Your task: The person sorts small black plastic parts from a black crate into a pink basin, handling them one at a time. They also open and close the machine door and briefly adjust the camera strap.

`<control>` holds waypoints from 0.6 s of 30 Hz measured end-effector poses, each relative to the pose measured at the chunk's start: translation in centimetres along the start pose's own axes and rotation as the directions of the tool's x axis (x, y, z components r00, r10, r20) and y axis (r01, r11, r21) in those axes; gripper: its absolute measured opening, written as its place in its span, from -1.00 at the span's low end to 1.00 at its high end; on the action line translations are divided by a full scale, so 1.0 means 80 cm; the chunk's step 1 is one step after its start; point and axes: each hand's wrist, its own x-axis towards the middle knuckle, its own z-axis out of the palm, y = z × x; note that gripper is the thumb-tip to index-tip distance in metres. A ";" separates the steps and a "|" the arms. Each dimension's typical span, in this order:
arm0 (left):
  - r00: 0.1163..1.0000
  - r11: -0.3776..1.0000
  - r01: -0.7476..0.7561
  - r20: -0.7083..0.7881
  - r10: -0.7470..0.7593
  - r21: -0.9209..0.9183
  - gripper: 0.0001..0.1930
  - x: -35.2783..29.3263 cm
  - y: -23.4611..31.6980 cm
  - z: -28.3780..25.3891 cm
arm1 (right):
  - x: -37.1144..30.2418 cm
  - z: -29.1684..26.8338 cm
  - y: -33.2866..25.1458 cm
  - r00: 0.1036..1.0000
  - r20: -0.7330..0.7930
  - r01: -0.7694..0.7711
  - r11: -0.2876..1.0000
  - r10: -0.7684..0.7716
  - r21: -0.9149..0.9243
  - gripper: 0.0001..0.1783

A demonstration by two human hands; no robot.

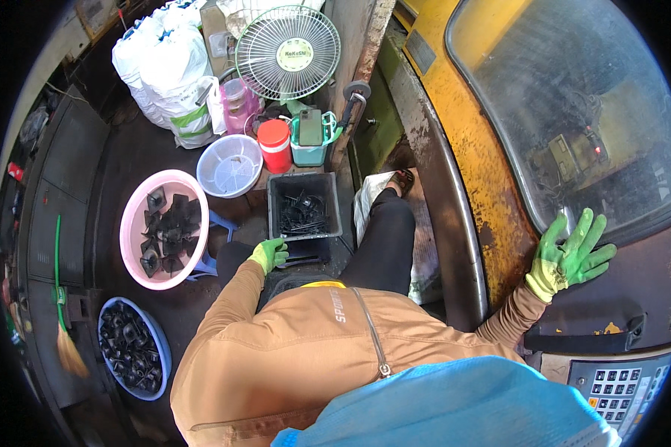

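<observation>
My right hand (572, 257), in a green glove, lies with spread fingers against the yellow machine door (492, 194), at the lower edge of its window (581, 112). It holds nothing. My left hand (269, 255), also gloved in green, is just below the near left corner of a dark grey bin (276, 176). Its fingers are loosely stretched and nothing shows in them; I cannot tell whether it touches the bin. Inside the bin are thin black plastic pieces (303, 212).
Left of the bin, a pink basin (132, 227) holds black cone-like parts, and a blue basin (164, 350) holds more black parts. Beyond stand a white-blue basket (231, 165), a red jug (274, 147), a teal basket (308, 155) and a fan (289, 52). A control panel (619, 391) sits lower right.
</observation>
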 end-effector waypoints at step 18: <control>0.945 0.963 -0.137 0.261 0.198 -0.233 -0.50 -0.049 0.050 0.022 | 0.010 0.002 -0.015 1.000 -0.030 0.001 0.996 0.001 0.085 -0.43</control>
